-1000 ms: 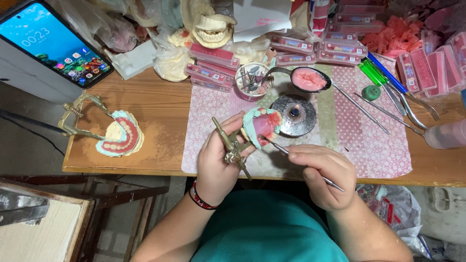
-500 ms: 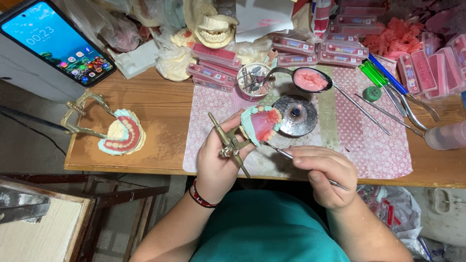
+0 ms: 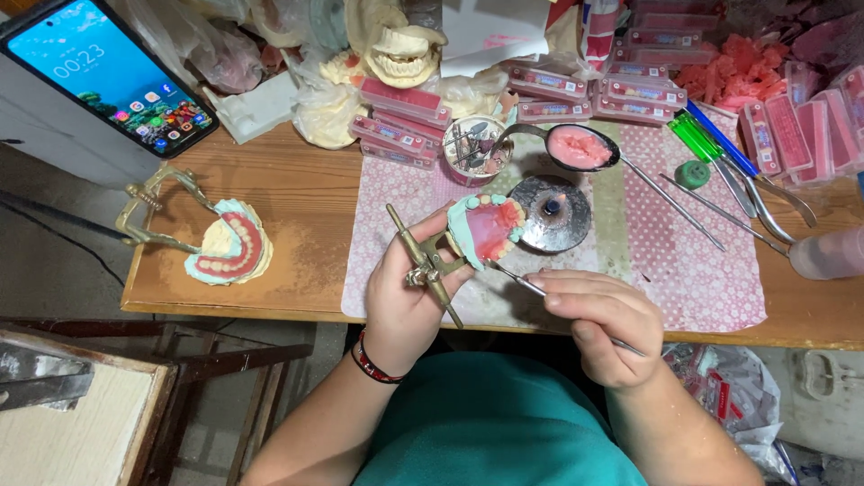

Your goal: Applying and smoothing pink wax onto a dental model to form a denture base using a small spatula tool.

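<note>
Item: pale green plaster dental cast with pink wax and a row of teeth (image 3: 486,229), mounted on a brass-coloured metal articulator (image 3: 425,265). The left hand (image 3: 403,297) was closed around the articulator frame, holding the cast tilted just left of the round metal burner with a small flame (image 3: 551,212) — the landmark here. The right hand (image 3: 601,324), below the burner, was pinched shut on a thin metal wax instrument (image 3: 522,281), its tip touching the cast's lower edge.

Above the burner: a metal spoon filled with pink wax (image 3: 578,147). Above-left: a small round cup of burs (image 3: 474,146). Far left of the burner — a second pale green cast on an articulator (image 3: 225,252), lying on the wooden table (image 3: 297,207). All the burner-side pieces sat over a pink patterned cloth (image 3: 693,270).
</note>
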